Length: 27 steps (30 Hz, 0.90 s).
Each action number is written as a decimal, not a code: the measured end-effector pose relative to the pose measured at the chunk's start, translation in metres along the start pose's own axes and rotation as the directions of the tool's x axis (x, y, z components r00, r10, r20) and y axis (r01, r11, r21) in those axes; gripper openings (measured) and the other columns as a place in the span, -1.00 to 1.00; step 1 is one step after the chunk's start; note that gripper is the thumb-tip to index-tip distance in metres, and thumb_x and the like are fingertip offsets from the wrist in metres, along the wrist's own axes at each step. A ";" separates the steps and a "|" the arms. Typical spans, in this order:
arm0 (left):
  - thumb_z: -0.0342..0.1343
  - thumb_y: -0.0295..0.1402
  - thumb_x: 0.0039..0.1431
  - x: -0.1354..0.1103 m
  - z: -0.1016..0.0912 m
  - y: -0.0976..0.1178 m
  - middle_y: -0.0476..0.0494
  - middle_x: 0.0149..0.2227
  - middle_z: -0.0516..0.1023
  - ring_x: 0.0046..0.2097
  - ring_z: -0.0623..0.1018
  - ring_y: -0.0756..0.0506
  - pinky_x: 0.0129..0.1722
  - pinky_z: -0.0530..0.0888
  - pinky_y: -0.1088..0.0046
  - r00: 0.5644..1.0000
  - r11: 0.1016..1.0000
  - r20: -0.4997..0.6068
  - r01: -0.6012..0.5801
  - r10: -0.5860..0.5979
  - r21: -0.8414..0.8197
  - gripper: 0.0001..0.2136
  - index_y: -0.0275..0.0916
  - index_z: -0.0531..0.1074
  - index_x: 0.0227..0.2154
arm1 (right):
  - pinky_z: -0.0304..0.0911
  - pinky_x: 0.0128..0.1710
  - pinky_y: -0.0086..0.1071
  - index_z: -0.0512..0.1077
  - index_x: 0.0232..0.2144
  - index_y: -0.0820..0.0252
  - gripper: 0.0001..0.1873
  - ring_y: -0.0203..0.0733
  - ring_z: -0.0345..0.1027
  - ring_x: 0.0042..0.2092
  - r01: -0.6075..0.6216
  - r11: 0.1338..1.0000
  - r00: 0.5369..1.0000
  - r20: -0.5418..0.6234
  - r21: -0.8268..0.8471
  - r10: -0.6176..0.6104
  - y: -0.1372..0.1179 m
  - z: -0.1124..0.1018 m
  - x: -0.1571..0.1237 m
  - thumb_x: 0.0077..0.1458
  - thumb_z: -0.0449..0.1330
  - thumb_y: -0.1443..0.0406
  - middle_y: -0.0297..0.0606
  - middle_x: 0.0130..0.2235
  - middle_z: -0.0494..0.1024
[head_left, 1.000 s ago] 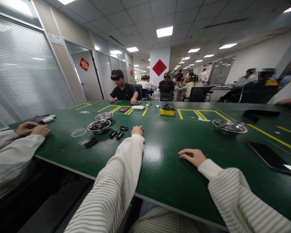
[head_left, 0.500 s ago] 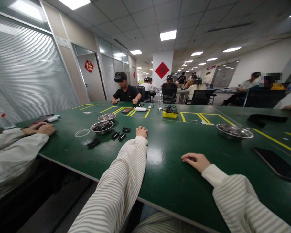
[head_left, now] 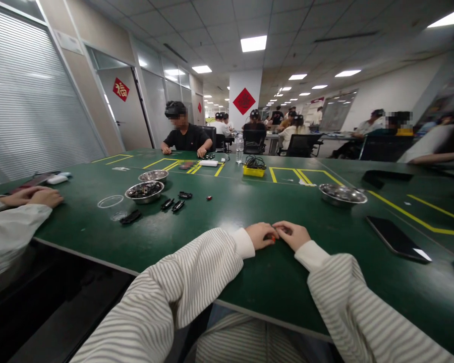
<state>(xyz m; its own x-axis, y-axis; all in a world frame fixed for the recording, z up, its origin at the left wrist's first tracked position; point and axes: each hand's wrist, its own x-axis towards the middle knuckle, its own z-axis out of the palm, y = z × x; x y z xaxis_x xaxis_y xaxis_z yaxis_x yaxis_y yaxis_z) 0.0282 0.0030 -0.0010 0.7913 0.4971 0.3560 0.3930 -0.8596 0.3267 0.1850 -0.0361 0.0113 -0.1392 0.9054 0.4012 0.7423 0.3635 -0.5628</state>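
Note:
My left hand (head_left: 259, 235) is closed low over the green table (head_left: 189, 247), a small orange-red piece (head_left: 273, 239) showing at its fingertips. Its exact kind is too small to make out. Bent inward, my right hand (head_left: 293, 234) brings its fingertips together against those of the left; whatever they pinch is hidden. Beyond the left hand lies a small red and dark piece (head_left: 209, 198). Several black plastic parts (head_left: 178, 206) rest farther left, beside a metal bowl (head_left: 145, 199) of dark parts.
Another metal bowl (head_left: 153, 176) stands behind the first, and a third metal bowl (head_left: 342, 201) is at right. A phone (head_left: 398, 239) lies near my right arm. At left are a clear plastic cup (head_left: 118, 216) and a co-worker's hands (head_left: 41, 196). Another person sits opposite.
My left hand has drawn back from farther across the table to meet my right hand, with the orange-red piece in it. The small red and dark piece now shows. The view has shifted slightly right.

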 end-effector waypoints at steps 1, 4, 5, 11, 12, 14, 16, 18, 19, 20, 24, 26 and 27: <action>0.04 -0.37 -0.12 0.001 0.002 0.007 -0.03 -0.41 0.37 -0.34 0.33 0.03 -0.28 0.26 0.54 1.000 0.999 0.007 -0.027 0.027 -0.018 -0.82 -0.24 0.34 -0.37 | 0.21 -0.50 -0.49 0.41 -0.46 0.21 -0.78 -0.33 0.31 -0.51 0.003 1.000 1.000 -0.018 0.000 -0.003 0.001 0.000 0.000 -0.20 0.02 0.31 -0.32 -0.50 0.49; 0.06 -0.27 -0.14 0.000 -0.004 0.005 -0.05 -0.36 0.37 -0.30 0.32 0.01 -0.25 0.26 0.50 0.999 1.000 -0.039 -0.025 0.024 -0.015 -0.74 -0.23 0.33 -0.33 | 0.21 -0.46 -0.47 0.41 -0.46 0.20 -0.79 -0.32 0.30 -0.49 -0.014 1.000 1.000 -0.027 0.007 0.014 0.002 0.000 0.001 -0.19 0.00 0.32 -0.32 -0.49 0.48; 0.05 -0.24 -0.14 -0.002 -0.010 -0.003 -0.06 -0.34 0.37 -0.27 0.32 -0.01 -0.22 0.25 0.47 0.996 1.000 -0.084 0.023 -0.021 0.021 -0.73 -0.22 0.33 -0.32 | 0.20 -0.45 -0.46 0.41 -0.46 0.20 -0.78 -0.32 0.30 -0.48 -0.025 1.000 1.000 -0.016 0.011 0.025 0.002 -0.001 0.001 -0.17 -0.01 0.32 -0.32 -0.50 0.48; 0.04 -0.34 -0.13 -0.037 -0.064 -0.094 -0.16 -0.01 0.12 0.01 0.04 -0.23 -0.09 0.11 0.20 0.625 0.614 -0.528 0.756 -0.575 0.227 -0.63 -0.19 0.25 -0.17 | 0.17 -0.43 -0.44 0.41 -0.45 0.20 -0.76 -0.32 0.25 -0.46 0.083 0.996 0.987 0.137 0.010 -0.084 -0.002 -0.006 0.000 -0.13 -0.02 0.26 -0.28 -0.43 0.44; 0.02 -0.34 -0.11 -0.044 -0.070 -0.108 -0.19 0.00 0.10 0.01 0.04 -0.25 -0.10 0.12 0.18 0.534 0.518 -0.537 0.832 -0.653 0.199 -0.62 -0.21 0.23 -0.14 | 0.16 -0.46 -0.45 0.40 -0.44 0.21 -0.76 -0.34 0.23 -0.48 0.112 0.994 0.979 0.172 0.008 -0.112 -0.001 -0.006 0.000 -0.15 0.00 0.26 -0.27 -0.43 0.43; -0.02 -0.37 -0.07 -0.056 -0.078 -0.127 -0.24 -0.04 0.17 -0.04 0.13 -0.26 -0.15 0.17 0.20 0.477 0.448 -0.485 0.875 -0.733 0.184 -0.64 -0.26 0.24 -0.14 | 0.14 -0.50 -0.48 0.40 -0.40 0.21 -0.75 -0.36 0.19 -0.51 0.176 0.984 0.956 0.237 0.011 -0.173 0.001 -0.007 -0.001 -0.20 0.06 0.25 -0.27 -0.42 0.40; -0.04 -0.40 -0.06 -0.061 -0.080 -0.136 -0.22 -0.12 0.28 -0.10 0.22 -0.21 -0.17 0.21 0.25 0.513 0.475 -0.428 0.857 -0.744 0.201 -0.69 -0.26 0.28 -0.18 | 0.12 -0.52 -0.49 0.40 -0.39 0.20 -0.73 -0.38 0.16 -0.51 0.238 0.971 0.930 0.281 0.031 -0.237 0.004 -0.007 -0.001 -0.24 0.11 0.24 -0.27 -0.40 0.38; -0.06 -0.43 -0.04 -0.060 -0.078 -0.135 -0.14 -0.20 0.34 -0.15 0.27 -0.14 -0.17 0.23 0.35 0.587 0.542 -0.378 0.808 -0.716 0.230 -0.75 -0.21 0.33 -0.24 | 0.11 -0.53 -0.50 0.41 -0.43 0.19 -0.75 -0.40 0.13 -0.53 0.265 0.963 0.917 0.298 0.046 -0.267 0.008 -0.006 -0.001 -0.25 0.12 0.22 -0.27 -0.41 0.38; -0.07 -0.44 -0.04 -0.057 -0.076 -0.132 -0.10 -0.22 0.36 -0.17 0.28 -0.10 -0.16 0.23 0.40 0.633 0.584 -0.346 0.774 -0.692 0.245 -0.77 -0.19 0.36 -0.28 | 0.11 -0.54 -0.50 0.42 -0.46 0.20 -0.77 -0.41 0.12 -0.55 0.266 0.963 0.916 0.299 0.050 -0.268 0.010 -0.005 0.000 -0.24 0.12 0.21 -0.27 -0.43 0.38; -0.08 -0.46 -0.04 -0.054 -0.074 -0.129 -0.07 -0.25 0.37 -0.18 0.30 -0.06 -0.16 0.24 0.45 0.687 0.637 -0.310 0.726 -0.658 0.258 -0.78 -0.18 0.37 -0.30 | 0.10 -0.55 -0.51 0.43 -0.47 0.20 -0.77 -0.42 0.11 -0.56 0.263 0.964 0.917 0.298 0.050 -0.266 0.012 -0.005 0.000 -0.23 0.12 0.20 -0.28 -0.45 0.37; -0.08 -0.48 -0.04 -0.041 -0.062 -0.110 -0.07 -0.34 0.39 -0.26 0.33 -0.01 -0.19 0.26 0.50 0.883 0.845 -0.167 0.469 -0.439 0.257 -0.80 -0.22 0.39 -0.36 | 0.09 -0.57 -0.51 0.44 -0.48 0.21 -0.75 -0.43 0.09 -0.59 0.237 0.971 0.933 0.271 0.029 -0.236 0.014 -0.002 0.002 -0.22 0.12 0.18 -0.31 -0.54 0.35; -0.07 -0.46 -0.05 -0.037 -0.056 -0.099 -0.06 -0.36 0.38 -0.28 0.34 0.00 -0.21 0.27 0.49 0.928 0.900 -0.129 0.372 -0.350 0.227 -0.81 -0.22 0.39 -0.37 | 0.10 -0.57 -0.52 0.44 -0.47 0.22 -0.75 -0.43 0.11 -0.59 0.223 0.975 0.943 0.250 0.015 -0.219 0.013 -0.002 0.002 -0.21 0.11 0.19 -0.30 -0.54 0.36; -0.06 -0.46 -0.06 -0.035 -0.053 -0.093 -0.05 -0.37 0.38 -0.29 0.34 0.01 -0.22 0.27 0.49 0.940 0.918 -0.118 0.339 -0.320 0.206 -0.82 -0.22 0.39 -0.37 | 0.11 -0.57 -0.52 0.44 -0.46 0.22 -0.75 -0.42 0.13 -0.58 0.218 0.976 0.947 0.239 0.012 -0.215 0.012 -0.001 0.002 -0.20 0.10 0.19 -0.29 -0.53 0.37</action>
<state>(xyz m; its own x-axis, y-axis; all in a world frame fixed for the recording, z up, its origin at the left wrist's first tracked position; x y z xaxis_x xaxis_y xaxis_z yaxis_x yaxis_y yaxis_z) -0.0609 0.0719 0.0020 0.5628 0.7565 0.3331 0.7253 -0.6452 0.2399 0.1942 -0.0306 0.0065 -0.4479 0.8316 0.3284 0.6859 0.5552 -0.4705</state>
